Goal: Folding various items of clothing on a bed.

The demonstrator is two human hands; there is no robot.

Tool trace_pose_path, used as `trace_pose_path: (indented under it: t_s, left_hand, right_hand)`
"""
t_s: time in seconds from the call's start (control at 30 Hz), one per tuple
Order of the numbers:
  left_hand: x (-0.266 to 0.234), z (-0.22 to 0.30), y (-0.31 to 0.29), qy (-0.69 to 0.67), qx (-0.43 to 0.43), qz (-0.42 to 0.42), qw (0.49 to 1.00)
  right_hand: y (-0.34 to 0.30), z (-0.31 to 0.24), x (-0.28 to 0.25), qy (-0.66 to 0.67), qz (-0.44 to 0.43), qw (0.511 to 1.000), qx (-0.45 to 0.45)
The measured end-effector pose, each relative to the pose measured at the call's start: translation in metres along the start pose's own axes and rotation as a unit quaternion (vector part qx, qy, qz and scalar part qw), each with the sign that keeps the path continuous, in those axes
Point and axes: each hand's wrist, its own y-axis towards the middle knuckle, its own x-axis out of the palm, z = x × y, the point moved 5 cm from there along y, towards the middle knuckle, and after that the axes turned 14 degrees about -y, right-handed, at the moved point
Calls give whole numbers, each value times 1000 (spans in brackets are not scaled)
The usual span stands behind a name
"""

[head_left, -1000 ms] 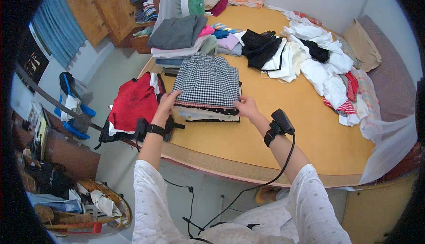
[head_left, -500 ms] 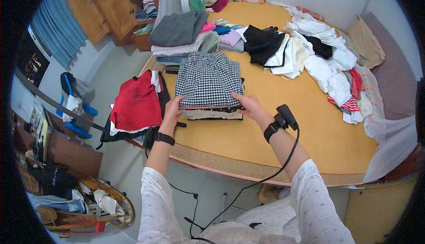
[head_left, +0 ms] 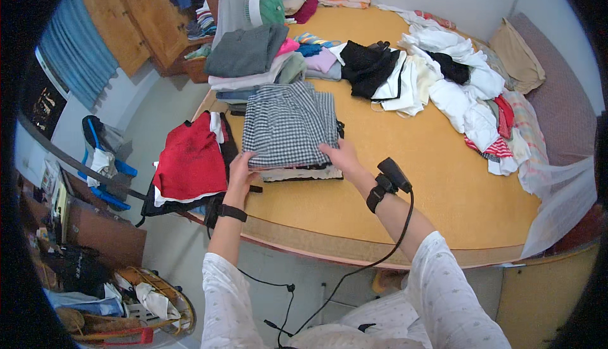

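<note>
A folded black-and-white checkered garment point(head_left: 290, 124) lies on top of a small pile of folded clothes point(head_left: 303, 174) near the front edge of the bed. Its near left corner is pinched by my left hand point(head_left: 239, 173), thumb on top. My right hand point(head_left: 342, 157) grips the near right corner the same way. Most of the pile beneath is covered; a pale layer and dark edges show along the front. Just beyond stands a taller stack of folded clothes point(head_left: 244, 83), topped by a dark grey garment point(head_left: 246, 50). To the left lies a red garment point(head_left: 193, 156) over white and black ones.
Black clothes point(head_left: 368, 74) and loose white clothes point(head_left: 472, 112) spread across the bed's right side. A green-and-white fan point(head_left: 266, 4) stands at the back. Straps on both wrists carry a cable point(head_left: 399, 241) hanging before me. A basket point(head_left: 180, 298) sits lower left.
The checkered garment has shifted slightly left over the pile, and its surface now looks more rippled. Both hands keep hold of its near corners. The whole view has shifted a little.
</note>
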Motion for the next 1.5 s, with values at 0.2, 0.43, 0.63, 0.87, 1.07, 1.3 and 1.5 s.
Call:
trace_pose_path:
  t_s: [0.2, 0.43, 0.63, 0.87, 1.07, 1.3, 1.5]
  left_hand:
    - [-14, 20, -21, 47, 60, 1, 997]
    - [-2, 22, -16, 131, 102, 4, 986]
    - [12, 46, -18, 192, 197, -47, 960]
    - [19, 53, -24, 151, 216, -13, 965]
    - [14, 54, -21, 159, 256, -27, 953]
    - [10, 65, -6, 211, 320, -2, 923]
    - [58, 90, -32, 451, 500, 18, 739]
  right_hand:
    - [-33, -28, 7, -167, 86, 982, -30]
    - [-22, 42, 4, -81, 104, 991, -5]
    - [-25, 31, 6, -107, 39, 993, 12]
    - [-28, 22, 2, -117, 21, 993, -15]
    - [-35, 9, -1, -175, 75, 977, -100]
    - [-54, -25, 2, -261, 47, 953, -147]
    - [-49, -10, 10, -276, 84, 935, -205]
